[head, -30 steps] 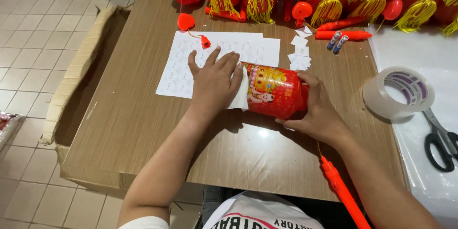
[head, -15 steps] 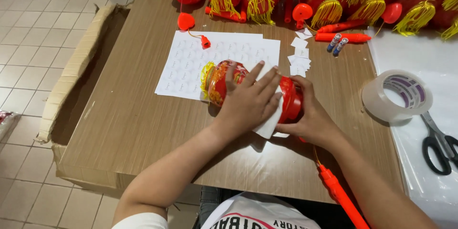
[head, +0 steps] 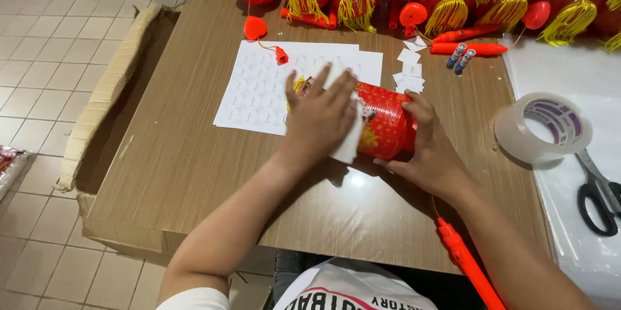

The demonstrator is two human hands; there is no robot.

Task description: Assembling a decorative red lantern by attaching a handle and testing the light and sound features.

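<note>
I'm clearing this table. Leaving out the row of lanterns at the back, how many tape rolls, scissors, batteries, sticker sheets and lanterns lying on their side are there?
Tape roll: 1
Scissors: 1
Batteries: 2
Sticker sheet: 1
Red lantern lying on its side: 1
Total: 6
</note>
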